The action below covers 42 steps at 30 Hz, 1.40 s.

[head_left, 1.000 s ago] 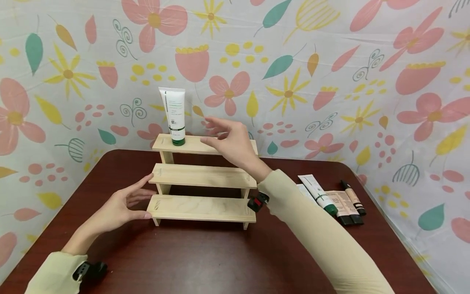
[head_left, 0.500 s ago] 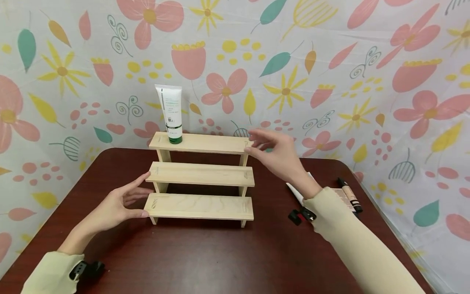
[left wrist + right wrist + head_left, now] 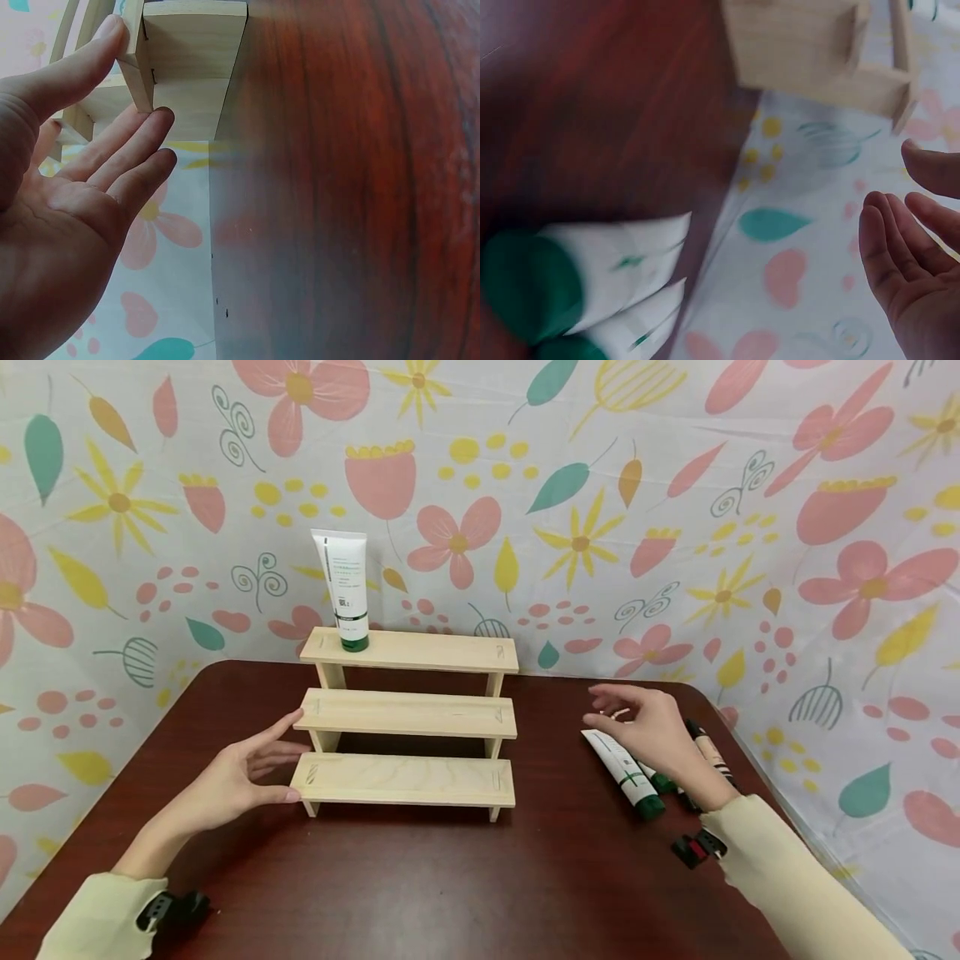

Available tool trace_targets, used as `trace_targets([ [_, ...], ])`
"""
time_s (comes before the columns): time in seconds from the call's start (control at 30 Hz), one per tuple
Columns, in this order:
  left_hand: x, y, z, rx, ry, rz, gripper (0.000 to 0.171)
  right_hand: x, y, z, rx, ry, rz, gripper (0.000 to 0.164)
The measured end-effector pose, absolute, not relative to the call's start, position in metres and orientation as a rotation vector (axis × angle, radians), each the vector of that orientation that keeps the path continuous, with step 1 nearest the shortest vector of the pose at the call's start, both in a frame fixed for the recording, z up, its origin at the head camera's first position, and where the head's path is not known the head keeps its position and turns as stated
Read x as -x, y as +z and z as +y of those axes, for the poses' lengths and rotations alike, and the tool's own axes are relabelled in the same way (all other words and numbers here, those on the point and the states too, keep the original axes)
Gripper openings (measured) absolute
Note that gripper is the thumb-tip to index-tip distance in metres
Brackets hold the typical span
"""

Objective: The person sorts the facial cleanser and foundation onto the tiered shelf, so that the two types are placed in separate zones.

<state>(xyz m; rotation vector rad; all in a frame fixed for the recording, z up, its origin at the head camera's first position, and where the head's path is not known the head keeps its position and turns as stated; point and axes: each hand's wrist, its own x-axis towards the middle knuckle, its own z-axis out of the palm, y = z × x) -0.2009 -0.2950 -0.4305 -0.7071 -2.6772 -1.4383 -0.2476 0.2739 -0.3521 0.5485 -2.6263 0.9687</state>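
A three-tier wooden shelf [image 3: 408, 714] stands on the table. My left hand [image 3: 228, 789] touches its left end, fingers extended, thumb by the bottom tier; in the left wrist view the fingertips [image 3: 163, 118] meet the wood. A white tube with a green cap [image 3: 347, 585] stands upright on the top tier, at the left. My right hand [image 3: 652, 735] hovers over the tubes on the right, fingers loosely bent and holding nothing. Beneath it lies a white green-capped tube [image 3: 624, 772]; the right wrist view shows this tube [image 3: 607, 270] apart from the hand.
Beside the nearest tube lie another green-capped tube [image 3: 660, 781], partly hidden by my right hand, and a beige tube with a black cap [image 3: 708, 747]. A flower-patterned cloth [image 3: 465, 468] hangs behind the dark wooden table [image 3: 420, 877].
My right hand has moved from above the top tier, right and down, to the lying tubes. The left hand keeps its place at the shelf. The tube on top still stands there.
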Motion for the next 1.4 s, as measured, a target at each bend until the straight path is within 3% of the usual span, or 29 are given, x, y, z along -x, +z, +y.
trace_targets([
  [0.5,0.199,-0.431,-0.295,0.717,-1.471,-2.674,0.110,0.237,-0.383,0.345,-0.506,0.900,-2.807,0.043],
  [1.17,0.199,-0.431,-0.292,0.722,-1.458,-2.661,0.109,0.248,-0.392,0.370,-0.672,0.766,-3.040,0.054],
  [1.4,0.199,-0.433,-0.293,0.707,-1.469,-2.663,0.109,0.254,-0.398,0.366,-0.670,0.607,-3.079,0.048],
])
